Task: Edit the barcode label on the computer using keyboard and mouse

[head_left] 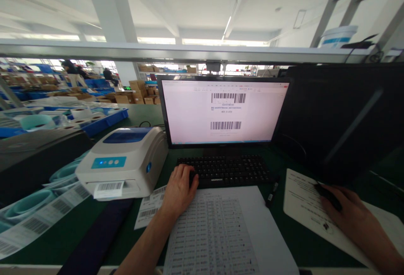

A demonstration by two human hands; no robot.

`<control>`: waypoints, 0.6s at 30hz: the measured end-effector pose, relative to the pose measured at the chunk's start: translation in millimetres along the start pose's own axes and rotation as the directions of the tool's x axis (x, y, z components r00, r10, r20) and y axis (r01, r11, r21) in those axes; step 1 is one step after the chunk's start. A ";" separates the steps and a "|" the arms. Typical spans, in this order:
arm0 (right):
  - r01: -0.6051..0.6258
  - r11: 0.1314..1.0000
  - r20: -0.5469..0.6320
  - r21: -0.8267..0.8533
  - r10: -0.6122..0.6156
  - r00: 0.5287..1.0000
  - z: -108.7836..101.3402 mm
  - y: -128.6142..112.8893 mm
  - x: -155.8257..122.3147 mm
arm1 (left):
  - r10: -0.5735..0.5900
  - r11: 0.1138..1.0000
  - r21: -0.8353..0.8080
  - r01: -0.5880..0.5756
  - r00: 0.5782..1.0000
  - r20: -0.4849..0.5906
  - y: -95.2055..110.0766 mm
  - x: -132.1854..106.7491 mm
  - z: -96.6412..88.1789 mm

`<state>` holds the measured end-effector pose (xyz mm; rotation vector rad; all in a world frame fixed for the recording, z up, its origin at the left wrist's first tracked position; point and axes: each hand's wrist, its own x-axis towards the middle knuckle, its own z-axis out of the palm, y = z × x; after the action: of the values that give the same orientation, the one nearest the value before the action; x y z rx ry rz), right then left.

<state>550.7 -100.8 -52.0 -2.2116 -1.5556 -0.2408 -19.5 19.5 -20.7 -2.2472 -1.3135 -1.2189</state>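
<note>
My left hand (181, 184) rests on the left end of a black keyboard (221, 170), fingers bent over the keys, thumb apart from them and nothing seen in its grasp. Under my forearm lie a printed list (211, 233) and a sheet of barcode labels (148, 210). At the right, my right hand (347, 212) is closed over a black computer mouse (328, 196), which sits on a pale mouse pad with print (299, 207). Behind the keyboard a monitor (189, 115) displays two barcodes.
A white label printer (135, 157) stands left of the keyboard, with a barcode label (109, 189) sticking out. Label strips (41, 224) curl beside it. A black marker (272, 193) lies right of the list. A large dark screen (331, 119) stands at right; a shelf (142, 50) crosses above.
</note>
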 end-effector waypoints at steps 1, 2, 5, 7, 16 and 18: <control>-0.020 1.000 0.016 0.011 0.020 1.000 -1.4 -1.3 0.2 | -0.001 1.000 0.000 0.001 1.000 0.000 0.1 0.1 -0.3; -0.043 0.999 0.038 0.025 0.043 0.998 -2.7 -2.3 0.6 | 0.000 1.000 0.000 0.000 1.000 -0.001 0.1 0.3 -0.6; -0.082 0.996 0.068 0.031 0.080 0.994 -3.5 -2.4 1.4 | 0.001 1.000 -0.007 -0.001 1.000 -0.001 0.4 0.7 -1.2; -0.066 0.997 0.052 0.039 0.064 0.997 -1.8 -0.6 1.4 | -0.001 1.000 -0.013 0.001 1.000 0.004 0.5 0.7 -1.2; -0.057 0.998 0.038 0.037 0.055 0.998 -3.3 -3.7 -1.4 | 0.018 1.000 0.003 -0.018 1.000 -0.010 0.0 0.2 0.6; -0.049 0.998 0.031 0.035 0.047 0.998 -4.3 -5.0 -2.2 | 0.022 1.000 0.006 -0.022 1.000 -0.010 -0.1 0.4 0.6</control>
<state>545.7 -103.2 -47.7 -2.2314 -1.5084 -0.1645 -19.2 20.1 -20.8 -2.2427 -1.2839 -1.2153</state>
